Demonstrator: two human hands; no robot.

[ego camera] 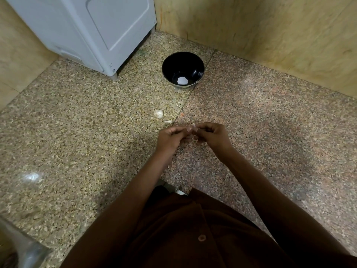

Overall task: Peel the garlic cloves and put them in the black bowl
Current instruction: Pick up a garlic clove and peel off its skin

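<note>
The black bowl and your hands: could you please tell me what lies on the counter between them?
In the head view, a garlic clove and a paler garlic piece lie on the granite counter between the black bowl and the hands.

Left hand [171,137], right hand [213,135] together, fingers curled

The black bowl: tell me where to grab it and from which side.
Grip the black bowl by its near rim, from above. It stands upright, mouth open, apart from the grey appliance, so fingers can hook over the thin edge.
</note>
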